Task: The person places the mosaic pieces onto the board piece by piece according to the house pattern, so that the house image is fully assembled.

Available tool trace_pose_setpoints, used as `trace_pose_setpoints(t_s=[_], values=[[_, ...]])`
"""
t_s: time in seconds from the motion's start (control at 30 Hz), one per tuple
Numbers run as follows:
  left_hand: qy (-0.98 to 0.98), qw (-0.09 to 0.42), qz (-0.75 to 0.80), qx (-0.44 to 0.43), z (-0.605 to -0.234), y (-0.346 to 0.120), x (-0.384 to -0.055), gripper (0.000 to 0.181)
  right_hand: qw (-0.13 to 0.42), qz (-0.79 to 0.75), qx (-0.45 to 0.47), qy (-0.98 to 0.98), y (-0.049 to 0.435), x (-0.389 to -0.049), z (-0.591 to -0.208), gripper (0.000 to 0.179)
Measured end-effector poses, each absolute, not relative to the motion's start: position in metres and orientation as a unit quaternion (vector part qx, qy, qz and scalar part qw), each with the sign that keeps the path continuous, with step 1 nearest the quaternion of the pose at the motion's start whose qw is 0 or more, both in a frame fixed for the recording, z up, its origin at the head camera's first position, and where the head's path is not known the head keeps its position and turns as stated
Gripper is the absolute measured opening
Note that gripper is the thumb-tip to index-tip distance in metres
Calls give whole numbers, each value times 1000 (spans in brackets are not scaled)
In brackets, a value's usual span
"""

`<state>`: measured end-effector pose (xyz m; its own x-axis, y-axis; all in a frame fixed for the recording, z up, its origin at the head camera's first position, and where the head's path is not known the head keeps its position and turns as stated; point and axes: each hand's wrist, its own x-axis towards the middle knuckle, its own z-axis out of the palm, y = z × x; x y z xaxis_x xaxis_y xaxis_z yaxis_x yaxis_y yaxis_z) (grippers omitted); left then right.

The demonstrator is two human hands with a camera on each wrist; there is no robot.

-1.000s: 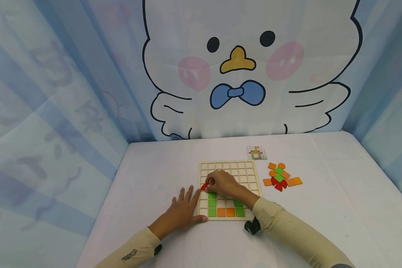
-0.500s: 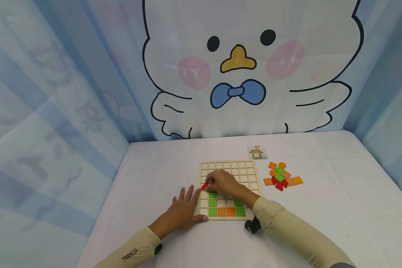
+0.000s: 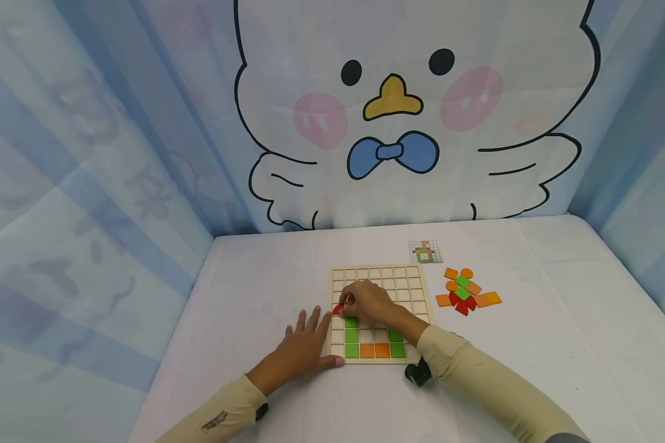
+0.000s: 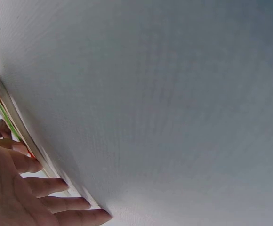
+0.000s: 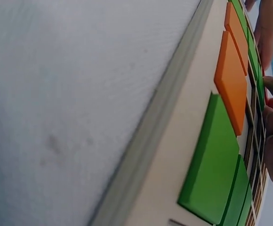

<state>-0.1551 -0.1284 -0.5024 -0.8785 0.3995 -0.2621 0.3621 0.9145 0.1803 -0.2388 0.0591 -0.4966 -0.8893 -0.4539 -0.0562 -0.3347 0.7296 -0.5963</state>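
A wooden grid board (image 3: 388, 275) lies on the white table, with green and orange square tiles set in its near rows. At its left column, my right hand (image 3: 370, 303) pinches a small red tile (image 3: 337, 309) with a curved edge, partly covered by the fingertips. The left hand (image 3: 302, 349) lies spread along the board's left edge, its fingers straight and its thumb at the near left corner. In the left wrist view, the left fingers (image 4: 52, 186) extend along the board's side. The right wrist view looks along green tiles (image 5: 212, 165) and orange tiles (image 5: 232, 82).
Right of the board lies a loose cluster of orange, green and red tiles (image 3: 462, 294), some round. A small pattern card (image 3: 424, 251) rests behind the board. A printed curtain (image 3: 321, 184) hangs past the table's far edge.
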Motion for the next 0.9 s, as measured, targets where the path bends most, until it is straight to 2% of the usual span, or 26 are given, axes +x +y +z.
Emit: trace_pose_setpoints(t_s=[0.47, 0.9], values=[[966, 151, 65, 199, -503, -128, -156, 102, 72, -287, -233, 926, 57, -237, -499, 14], [967, 154, 63, 193, -503, -128, -156, 102, 74, -279, -243, 926, 59, -236, -495, 19]])
